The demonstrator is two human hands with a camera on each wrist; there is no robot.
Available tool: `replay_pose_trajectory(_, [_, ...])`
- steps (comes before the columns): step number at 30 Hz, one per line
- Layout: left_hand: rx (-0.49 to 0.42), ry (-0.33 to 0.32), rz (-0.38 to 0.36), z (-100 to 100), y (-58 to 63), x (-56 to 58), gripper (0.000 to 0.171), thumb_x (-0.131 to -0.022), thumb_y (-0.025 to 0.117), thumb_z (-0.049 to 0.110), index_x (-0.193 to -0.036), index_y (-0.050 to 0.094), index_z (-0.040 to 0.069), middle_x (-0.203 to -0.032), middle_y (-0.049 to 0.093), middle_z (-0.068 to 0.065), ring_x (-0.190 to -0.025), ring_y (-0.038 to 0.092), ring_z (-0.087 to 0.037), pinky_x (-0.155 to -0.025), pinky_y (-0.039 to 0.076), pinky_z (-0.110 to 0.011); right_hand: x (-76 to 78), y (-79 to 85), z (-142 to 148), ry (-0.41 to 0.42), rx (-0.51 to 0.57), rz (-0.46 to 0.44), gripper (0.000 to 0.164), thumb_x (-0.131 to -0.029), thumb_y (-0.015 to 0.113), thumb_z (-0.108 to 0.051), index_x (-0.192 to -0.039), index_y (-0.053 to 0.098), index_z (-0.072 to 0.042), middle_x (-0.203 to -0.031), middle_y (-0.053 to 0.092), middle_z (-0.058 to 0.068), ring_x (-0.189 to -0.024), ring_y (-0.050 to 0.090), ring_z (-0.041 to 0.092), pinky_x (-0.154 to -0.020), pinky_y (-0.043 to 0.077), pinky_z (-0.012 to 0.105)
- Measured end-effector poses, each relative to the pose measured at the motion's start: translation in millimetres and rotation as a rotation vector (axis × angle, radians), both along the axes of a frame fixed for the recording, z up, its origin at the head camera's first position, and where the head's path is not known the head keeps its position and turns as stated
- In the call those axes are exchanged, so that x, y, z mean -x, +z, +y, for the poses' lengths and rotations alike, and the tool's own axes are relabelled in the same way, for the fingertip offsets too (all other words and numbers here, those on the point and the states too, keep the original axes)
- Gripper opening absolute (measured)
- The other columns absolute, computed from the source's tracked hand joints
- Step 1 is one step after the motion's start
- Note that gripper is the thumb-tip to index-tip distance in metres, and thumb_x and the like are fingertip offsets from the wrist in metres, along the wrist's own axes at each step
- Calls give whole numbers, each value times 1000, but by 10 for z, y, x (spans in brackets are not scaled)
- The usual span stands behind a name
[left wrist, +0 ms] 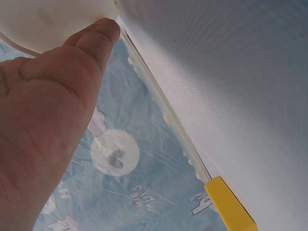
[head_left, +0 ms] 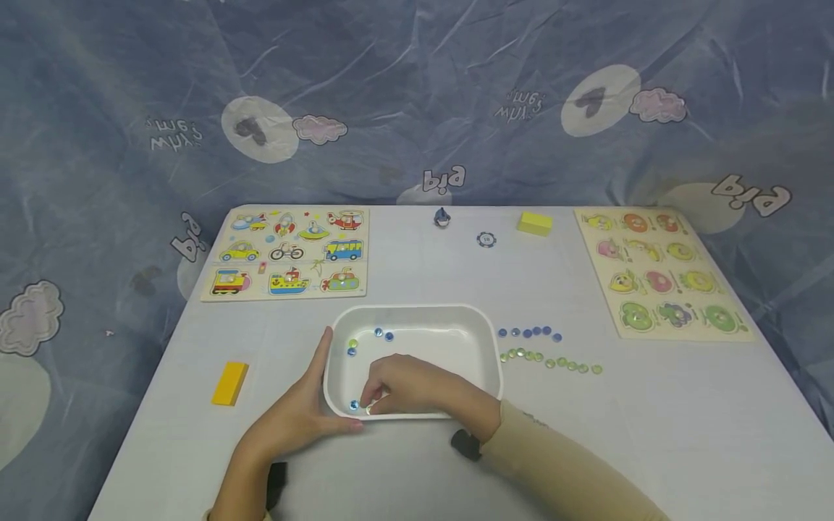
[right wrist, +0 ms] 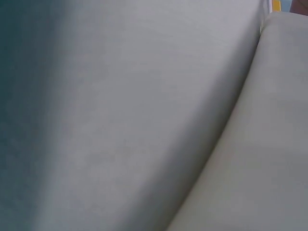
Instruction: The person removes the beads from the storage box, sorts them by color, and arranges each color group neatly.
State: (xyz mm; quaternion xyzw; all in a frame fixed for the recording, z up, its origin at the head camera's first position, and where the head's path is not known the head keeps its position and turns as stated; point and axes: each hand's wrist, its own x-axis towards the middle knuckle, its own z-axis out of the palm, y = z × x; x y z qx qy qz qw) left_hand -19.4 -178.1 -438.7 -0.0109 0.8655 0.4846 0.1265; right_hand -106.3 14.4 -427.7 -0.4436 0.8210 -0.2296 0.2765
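Observation:
A white rectangular tray (head_left: 417, 311) stands mid-table with a few small glass gems in it. Blue gems (head_left: 389, 336) and a yellow-green gem (head_left: 353, 343) lie toward its left end. My left hand (head_left: 296, 416) rests against the tray's left front corner, thumb along the front wall and straight fingers along the left side; the left wrist view also shows this hand (left wrist: 53, 96) touching the tray (left wrist: 48, 19). Inside the tray, my right hand (head_left: 407, 383) has curled fingers and pinches a pale gem (head_left: 369, 410) near the front wall. Beside it lies a blue gem (head_left: 355, 405).
Right of the tray run a row of blue gems (head_left: 537, 331) and a row of yellow-green gems (head_left: 562, 362). Puzzle boards stand left (head_left: 289, 253) and right (head_left: 664, 275). Yellow blocks (head_left: 229, 383), a poker chip (head_left: 486, 239) and a small figurine (head_left: 441, 218) lie around.

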Motion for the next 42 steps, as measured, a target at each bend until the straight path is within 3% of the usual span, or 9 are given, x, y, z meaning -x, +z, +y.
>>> replay_pose_trajectory(4, [2, -7, 2, 2, -2, -4, 139, -54, 88, 48, -148, -14, 38, -160, -5, 10, -148, 8, -20, -117, 20, -52, 0, -10, 17, -15, 8, 8, 12, -83, 72, -21, -94, 73, -24, -83, 61, -16, -76, 54, -2, -75, 47, 14])
replay_pose_trajectory(8, [6, -2, -17, 2, 3, -12, 140, -54, 88, 49, -149, -14, 38, -159, -5, 12, -148, 9, -19, -117, 19, -51, -11, 43, 61, -90, 76, 53, 13, -88, 65, -26, -101, 69, -26, -90, 58, -16, -78, 52, -1, -75, 47, 14])
replay_pose_trajectory(16, [20, 2, -21, 12, 25, 0, 140, -53, 88, 50, -150, -13, 36, -160, -5, 10, -147, 11, -19, -116, 21, -52, 4, 406, 372, -342, 317, 134, 17, -92, 61, -30, -109, 63, -26, -96, 52, -17, -84, 51, 1, -71, 50, 17])
replay_pose_trajectory(22, [11, 4, -43, 16, 21, 0, 142, -53, 88, 49, -149, -15, 37, -159, -8, 10, -148, 6, -19, -117, 17, -53, 53, 533, 778, -470, 373, 212, 15, -91, 61, -29, -106, 61, -29, -95, 52, -17, -81, 51, 3, -68, 49, 18])
replay_pose_trajectory(27, [12, 11, -43, 11, 10, -10, 142, -52, 89, 49, -148, -16, 39, -159, -8, 11, -148, 6, -20, -117, 16, -54, 131, 495, 1283, -578, 333, 259, 18, -91, 62, -29, -108, 62, -24, -97, 55, -13, -82, 52, 5, -69, 49, 20])
replay_pose_trajectory(34, [4, 6, -39, 10, 15, -15, 142, -52, 89, 48, -146, -17, 44, -159, -8, 11, -148, 5, -20, -117, 16, -54, 220, 233, 2230, -714, 212, 330, 17, -92, 61, -25, -107, 64, -19, -96, 57, -10, -84, 53, 4, -71, 49, 16])
replay_pose_trajectory(38, [9, 9, -42, 7, 15, -1, 141, -52, 89, 48, -144, -18, 46, -159, -9, 10, -148, 5, -22, -117, 15, -55, 216, 132, 2748, -788, 74, 286, 25, -95, 56, -32, -112, 63, -15, -101, 59, -1, -90, 55, 14, -71, 49, 22])
replay_pose_trajectory(42, [5, 10, -42, 8, 18, 6, 141, -52, 89, 47, -144, -18, 46, -159, -9, 10, -148, 5, -23, -116, 14, -57, 185, 98, 3120, -860, -70, 191, 38, -95, 53, -40, -117, 60, -10, -113, 59, 14, -98, 58, 31, -73, 52, 37])
